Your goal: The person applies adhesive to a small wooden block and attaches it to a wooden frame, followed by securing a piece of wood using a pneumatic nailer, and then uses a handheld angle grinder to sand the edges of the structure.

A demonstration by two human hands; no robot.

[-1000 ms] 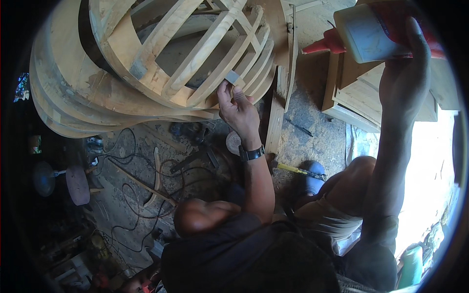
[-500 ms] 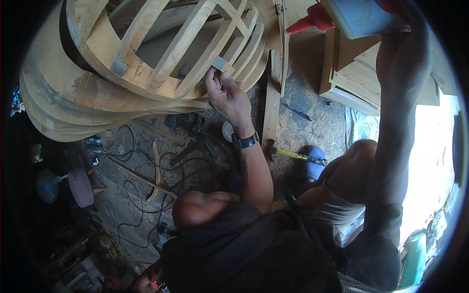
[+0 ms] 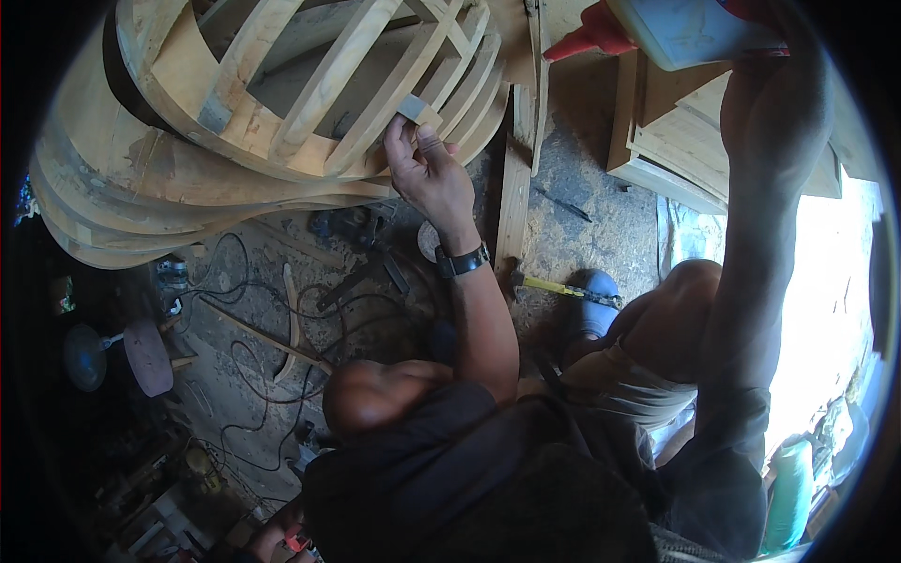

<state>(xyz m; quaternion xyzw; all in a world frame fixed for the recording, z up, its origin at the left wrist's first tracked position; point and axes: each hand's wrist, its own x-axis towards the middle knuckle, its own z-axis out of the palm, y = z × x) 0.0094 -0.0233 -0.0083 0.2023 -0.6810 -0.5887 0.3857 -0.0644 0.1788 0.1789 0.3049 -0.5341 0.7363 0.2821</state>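
Pinched between the thumb and fingers of my left hand (image 3: 434,183) is a small pale wood block (image 3: 419,111). It is up against the slats at the rim of a large curved wooden frame (image 3: 253,141); whether it touches them I cannot tell. At the upper right, my right hand (image 3: 796,56) grips a translucent glue bottle (image 3: 690,36) with a red nozzle. The bottle lies tilted on its side, nozzle toward the left. The dark edge of the picture hides part of that hand.
A hammer (image 3: 554,287) with a yellow handle lies by a blue shoe (image 3: 598,305). Hoses (image 3: 272,399) and wood strips cover the floor at left. A pale wooden box-like piece (image 3: 680,141) stands at right. Another person's hand (image 3: 272,537) shows at lower left near something red.
The whole scene has shifted slightly left and up in the view. Both hands keep their hold on the wood block and the glue bottle, with little other movement.
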